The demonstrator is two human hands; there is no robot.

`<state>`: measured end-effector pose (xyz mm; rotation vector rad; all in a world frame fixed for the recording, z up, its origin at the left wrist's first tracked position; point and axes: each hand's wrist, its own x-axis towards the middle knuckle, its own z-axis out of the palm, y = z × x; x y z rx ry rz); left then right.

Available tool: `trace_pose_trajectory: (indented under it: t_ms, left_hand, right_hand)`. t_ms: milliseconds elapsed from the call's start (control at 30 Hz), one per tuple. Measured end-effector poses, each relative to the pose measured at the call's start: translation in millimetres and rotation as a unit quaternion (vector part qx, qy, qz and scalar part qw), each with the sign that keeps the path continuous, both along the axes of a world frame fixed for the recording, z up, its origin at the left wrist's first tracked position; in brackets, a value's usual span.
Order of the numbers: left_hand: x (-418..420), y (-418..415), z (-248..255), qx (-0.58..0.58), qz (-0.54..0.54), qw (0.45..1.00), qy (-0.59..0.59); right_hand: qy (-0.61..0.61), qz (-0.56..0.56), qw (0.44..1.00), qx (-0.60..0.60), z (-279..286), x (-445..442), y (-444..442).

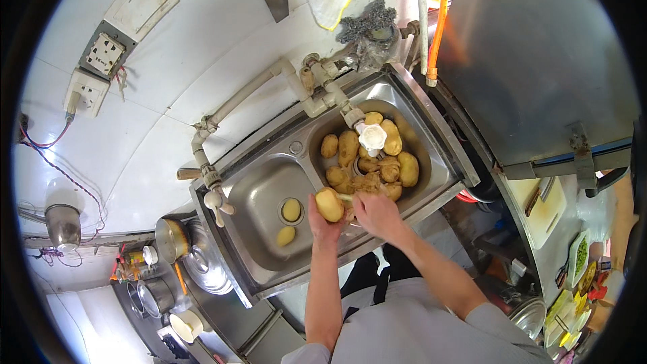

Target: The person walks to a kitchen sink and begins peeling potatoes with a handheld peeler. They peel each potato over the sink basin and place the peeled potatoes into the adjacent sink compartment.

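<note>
My left hand (325, 227) cradles a mostly peeled potato (329, 204) over the front rim of a stainless steel double sink (309, 169). Against its right side, my right hand (376, 214) grips a slim pale peeler (345, 196), largely hidden by the fingers. Several potatoes with skin on, one of them a long potato (348, 147), fill the right basin among brown peelings (367, 182). Two peeled potatoes lie in the left basin: one potato (291, 210) on the drain and another potato (285, 236) just in front of it.
A tap with a white knob (372, 136) overhangs the right basin; a second tap (216, 199) stands at the left end. Pot lids (202, 258) and a pan (171, 240) crowd the left side. Rightward are a steel cabinet (536, 60) and a cutting board (538, 210) with a knife.
</note>
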<state>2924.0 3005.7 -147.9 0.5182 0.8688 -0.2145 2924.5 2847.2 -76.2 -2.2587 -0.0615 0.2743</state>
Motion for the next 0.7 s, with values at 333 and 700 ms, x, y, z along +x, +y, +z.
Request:
trace_pose_trajectory:
  t_ms: [333,700]
  left_hand:
    - [-1,7,-25,0.038,-0.019,0.998,-0.053]
    - [-2,8,-12,-0.062,-0.01,0.997,0.035]
  right_hand:
    - [0.023,0.107,0.992,-0.065,4,0,18]
    - [-0.042,0.035,0.998,-0.009,-9,17,-1]
